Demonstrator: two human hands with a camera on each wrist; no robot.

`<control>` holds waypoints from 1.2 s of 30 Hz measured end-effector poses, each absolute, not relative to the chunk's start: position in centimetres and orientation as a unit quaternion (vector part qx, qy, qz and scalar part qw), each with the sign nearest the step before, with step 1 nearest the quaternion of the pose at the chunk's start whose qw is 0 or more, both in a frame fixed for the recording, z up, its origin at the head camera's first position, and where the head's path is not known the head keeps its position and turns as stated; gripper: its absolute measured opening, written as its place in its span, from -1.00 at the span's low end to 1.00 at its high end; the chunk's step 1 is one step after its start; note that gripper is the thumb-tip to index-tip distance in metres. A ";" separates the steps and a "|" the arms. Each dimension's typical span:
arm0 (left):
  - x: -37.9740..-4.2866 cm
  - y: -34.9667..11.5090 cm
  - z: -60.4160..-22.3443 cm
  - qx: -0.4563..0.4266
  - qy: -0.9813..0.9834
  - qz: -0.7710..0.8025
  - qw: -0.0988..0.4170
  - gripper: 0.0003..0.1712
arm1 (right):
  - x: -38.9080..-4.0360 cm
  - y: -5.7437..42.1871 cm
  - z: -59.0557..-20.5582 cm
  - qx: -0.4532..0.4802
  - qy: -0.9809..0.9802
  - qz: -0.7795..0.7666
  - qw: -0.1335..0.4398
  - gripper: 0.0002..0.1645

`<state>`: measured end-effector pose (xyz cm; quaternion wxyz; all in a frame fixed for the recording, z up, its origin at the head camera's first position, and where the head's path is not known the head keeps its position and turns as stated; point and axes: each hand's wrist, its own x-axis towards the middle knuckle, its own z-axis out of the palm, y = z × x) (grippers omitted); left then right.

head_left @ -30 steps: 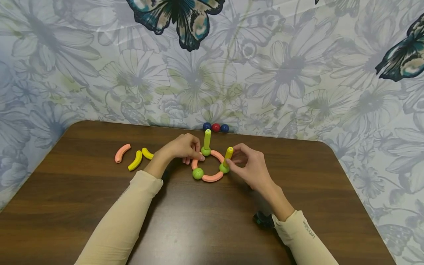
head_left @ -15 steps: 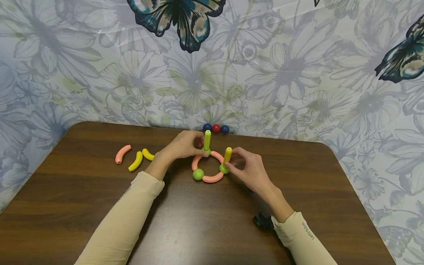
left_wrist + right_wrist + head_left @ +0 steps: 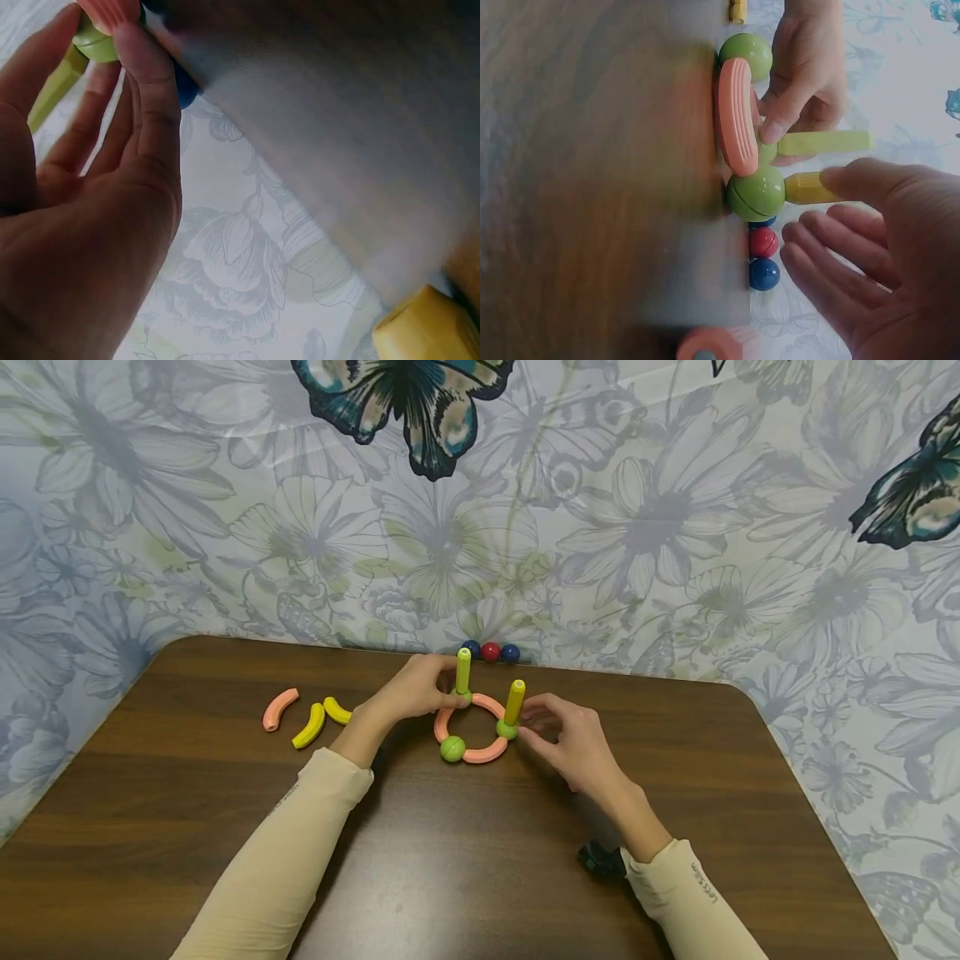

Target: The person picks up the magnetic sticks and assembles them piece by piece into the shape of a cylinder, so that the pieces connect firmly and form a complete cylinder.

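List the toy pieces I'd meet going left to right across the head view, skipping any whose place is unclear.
Loose pink curved piece, nearer yellow curved piece, farther yellow curved piece, lime rod, red ball, yellow rod.

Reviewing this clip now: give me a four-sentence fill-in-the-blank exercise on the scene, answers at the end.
1. Between the two blue balls sits a ____ ball.
2. The ring joins pink curved pieces with ____ balls.
3. The upright stick nearest the right hand is coloured ____.
4. Left of the left hand, a loose pink piece lies with ____ yellow pieces visible nearby.

Missing words: red; green; yellow; two.
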<state>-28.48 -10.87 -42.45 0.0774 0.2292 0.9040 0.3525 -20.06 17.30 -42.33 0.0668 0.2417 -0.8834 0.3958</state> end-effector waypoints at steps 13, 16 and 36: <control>-28.1 -11.0 -42.3 0.177 0.891 0.401 0.118 -0.70 | -19.6 19.8 -40.4 0.062 -0.967 0.247 0.028 -0.69; -28.0 -10.9 -42.3 0.174 0.893 0.397 0.122 -0.71 | -19.6 20.3 -40.1 0.050 -0.974 0.221 -0.022 -0.61; -28.2 -10.8 -42.3 0.202 0.884 0.399 0.136 -0.76 | -20.1 19.8 -40.1 0.116 -0.929 0.348 0.047 -0.77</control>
